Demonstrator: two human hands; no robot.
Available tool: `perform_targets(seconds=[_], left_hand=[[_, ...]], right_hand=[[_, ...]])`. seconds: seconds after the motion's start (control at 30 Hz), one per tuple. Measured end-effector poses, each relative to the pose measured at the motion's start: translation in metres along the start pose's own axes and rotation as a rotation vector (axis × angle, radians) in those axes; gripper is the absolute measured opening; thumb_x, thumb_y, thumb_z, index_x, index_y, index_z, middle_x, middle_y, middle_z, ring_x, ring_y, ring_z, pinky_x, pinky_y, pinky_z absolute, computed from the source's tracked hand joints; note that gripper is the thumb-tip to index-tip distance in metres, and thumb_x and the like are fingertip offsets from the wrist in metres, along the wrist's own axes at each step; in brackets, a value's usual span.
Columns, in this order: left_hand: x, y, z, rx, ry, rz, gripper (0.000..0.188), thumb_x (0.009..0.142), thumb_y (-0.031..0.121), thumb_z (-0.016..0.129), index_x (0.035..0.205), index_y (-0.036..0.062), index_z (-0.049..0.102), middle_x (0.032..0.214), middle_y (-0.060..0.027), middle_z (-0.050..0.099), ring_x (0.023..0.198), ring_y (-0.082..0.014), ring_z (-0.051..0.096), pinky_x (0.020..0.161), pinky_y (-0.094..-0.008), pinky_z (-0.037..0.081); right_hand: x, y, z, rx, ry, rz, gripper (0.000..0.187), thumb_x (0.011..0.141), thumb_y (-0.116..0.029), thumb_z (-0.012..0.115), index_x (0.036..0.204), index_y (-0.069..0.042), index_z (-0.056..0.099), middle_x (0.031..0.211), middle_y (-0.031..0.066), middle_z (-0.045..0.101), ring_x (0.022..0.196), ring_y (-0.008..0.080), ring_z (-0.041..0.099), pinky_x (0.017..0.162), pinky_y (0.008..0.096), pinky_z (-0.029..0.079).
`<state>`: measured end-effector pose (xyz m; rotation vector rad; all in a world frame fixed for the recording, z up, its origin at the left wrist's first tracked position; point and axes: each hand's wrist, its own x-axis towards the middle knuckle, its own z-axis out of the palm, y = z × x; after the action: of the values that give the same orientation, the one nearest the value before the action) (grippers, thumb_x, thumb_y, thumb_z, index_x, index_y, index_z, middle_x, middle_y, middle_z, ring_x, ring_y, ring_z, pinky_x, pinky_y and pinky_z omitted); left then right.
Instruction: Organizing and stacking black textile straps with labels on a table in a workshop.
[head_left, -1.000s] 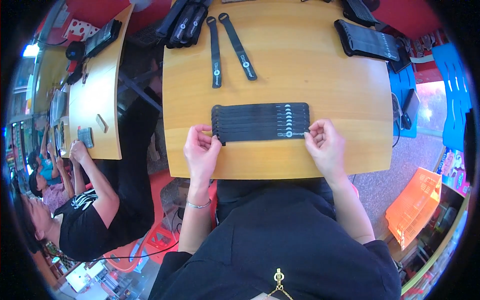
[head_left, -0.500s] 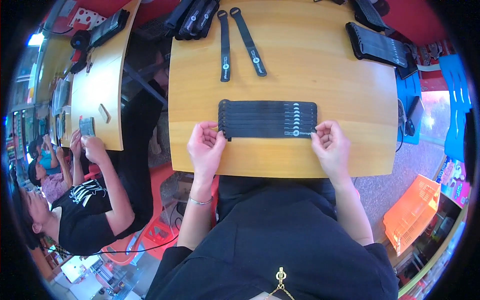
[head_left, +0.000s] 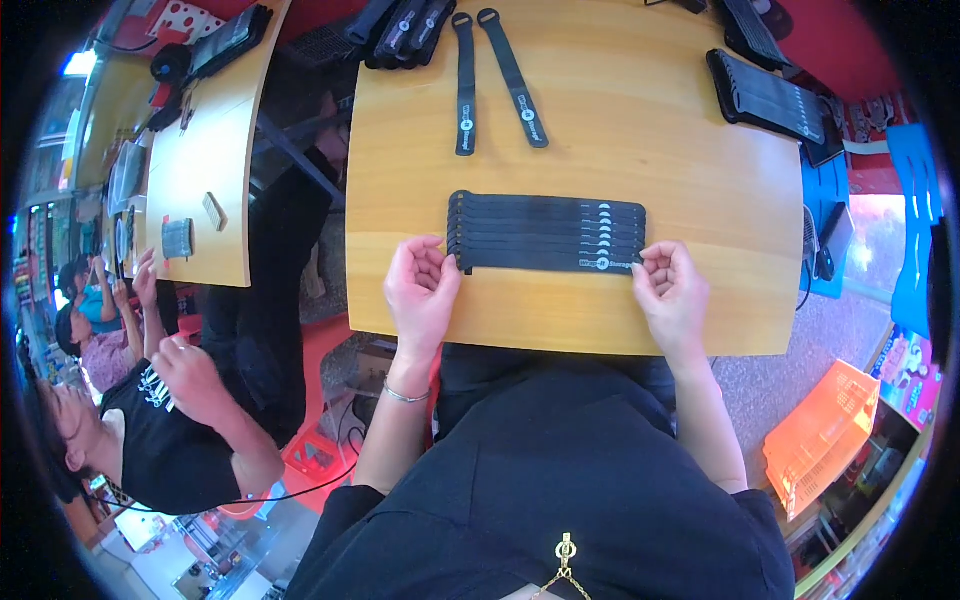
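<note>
In front of me a fanned row of black hook-and-loop straps (head_left: 540, 228) lies on the wooden table (head_left: 720, 230), each overlapping the one behind so that pale printing shows near the right end. My left hand (head_left: 422, 285) pinches the left end of the nearest strap between thumb and fingers. At its right end my right hand (head_left: 670, 290) does likewise, with fingers curled. Farther off, two single black straps lie apart, a left one (head_left: 466, 90) and a slanted right one (head_left: 515, 80), each with a loop hole at its far end.
Bundled black straps (head_left: 410, 30) sit at the far left of my table, another stack (head_left: 765, 95) at the far right. To the left, a co-worker (head_left: 190, 420) sits by a second table (head_left: 215, 140) with a small grey bundle (head_left: 177, 238). An orange crate (head_left: 825, 440) stands at right.
The co-worker's hands have drawn back from the small grey bundle, which now lies on their table. My hands keep the same pinch at the strap's ends; the whole view has shifted slightly.
</note>
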<state>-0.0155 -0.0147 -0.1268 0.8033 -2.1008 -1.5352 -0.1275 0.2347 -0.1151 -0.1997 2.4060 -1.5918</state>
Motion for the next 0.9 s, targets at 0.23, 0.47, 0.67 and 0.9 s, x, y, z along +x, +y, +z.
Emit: perform_targets(seconds=[0.23, 0.47, 0.67, 0.9], left_hand=[[-0.015, 0.029, 0.012, 0.408, -0.080, 0.538, 0.031, 0.071, 0.000, 0.074, 0.098, 0.0052, 0.060, 0.080, -0.0043, 0.056, 0.065, -0.0122, 0.053, 0.052, -0.0238, 0.043], [-0.026, 0.054, 0.109, 0.364, -0.471, 0.641, 0.028, 0.068, 0.012, 0.075, 0.090, 0.0072, 0.059, 0.085, -0.0092, 0.056, 0.078, -0.0254, 0.059, 0.063, -0.0346, 0.050], [-0.025, 0.055, 0.123, 0.532, -0.425, 0.586, 0.022, 0.070, 0.012, 0.071, 0.084, 0.0079, 0.054, 0.078, -0.0071, 0.055, 0.075, -0.0250, 0.060, 0.062, -0.0357, 0.050], [-0.025, 0.049, 0.121, 0.485, -0.395, 0.610, 0.019, 0.070, 0.010, 0.071, 0.081, 0.0074, 0.056, 0.077, -0.0075, 0.055, 0.072, -0.0259, 0.059, 0.061, -0.0363, 0.050]], right_hand=[[0.000, -0.002, 0.000, -0.014, 0.009, -0.022, 0.019, 0.079, 0.002, 0.068, 0.095, -0.003, 0.058, 0.073, -0.0004, 0.058, 0.060, 0.0029, 0.053, 0.055, 0.0182, 0.045], [0.000, 0.002, -0.001, 0.064, 0.022, 0.007, 0.022, 0.079, 0.001, 0.069, 0.097, -0.004, 0.057, 0.075, -0.0002, 0.059, 0.061, 0.0026, 0.053, 0.055, 0.0183, 0.046], [0.002, 0.002, -0.002, 0.209, -0.027, 0.036, 0.024, 0.078, 0.005, 0.068, 0.098, -0.003, 0.056, 0.075, 0.0003, 0.059, 0.061, 0.0026, 0.053, 0.054, 0.0176, 0.044], [0.002, 0.003, -0.002, 0.191, -0.024, 0.013, 0.024, 0.078, 0.005, 0.068, 0.097, -0.003, 0.056, 0.074, -0.0001, 0.059, 0.059, 0.0021, 0.052, 0.054, 0.0170, 0.044]])
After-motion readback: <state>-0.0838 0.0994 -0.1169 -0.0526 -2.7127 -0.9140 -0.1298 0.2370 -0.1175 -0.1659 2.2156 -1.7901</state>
